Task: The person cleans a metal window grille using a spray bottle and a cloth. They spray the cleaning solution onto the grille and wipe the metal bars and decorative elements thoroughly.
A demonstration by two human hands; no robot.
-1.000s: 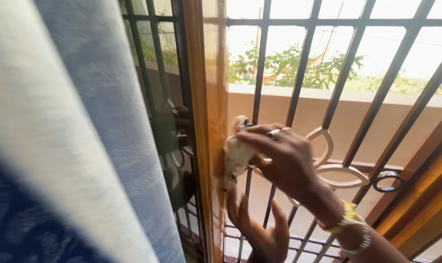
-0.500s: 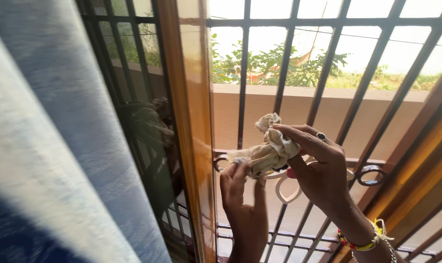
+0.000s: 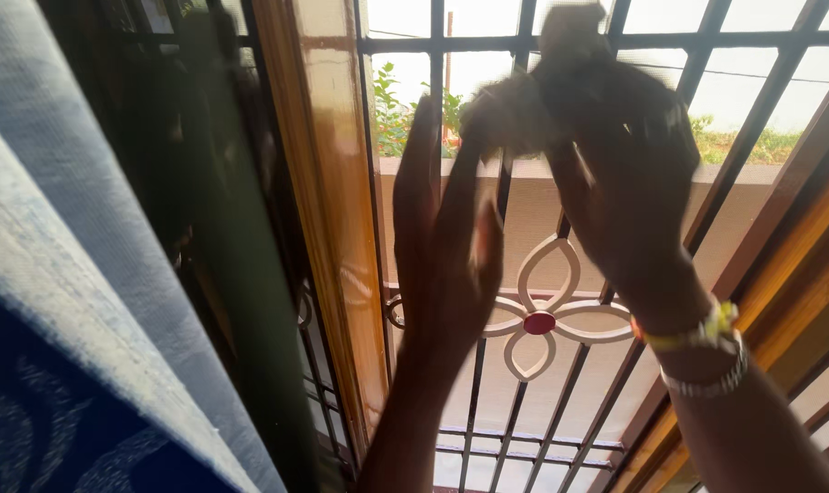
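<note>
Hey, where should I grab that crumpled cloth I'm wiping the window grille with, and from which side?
Probably grip the cloth around its bunched middle, coming from the room side, since the grille bars block the far side. The right hand already wraps its right part; the left hand, open and flat, sits just below. The cloth is blurred, so its exact folds can't be told.

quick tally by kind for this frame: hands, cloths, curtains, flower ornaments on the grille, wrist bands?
Hands: 2, left hand and right hand
Cloths: 1, cloth gripped in the right hand, blurred
Curtains: 1, curtain
Flower ornaments: 1, flower ornament on the grille
Wrist bands: 2, yellow band and metal bracelet
Total: 7
</note>
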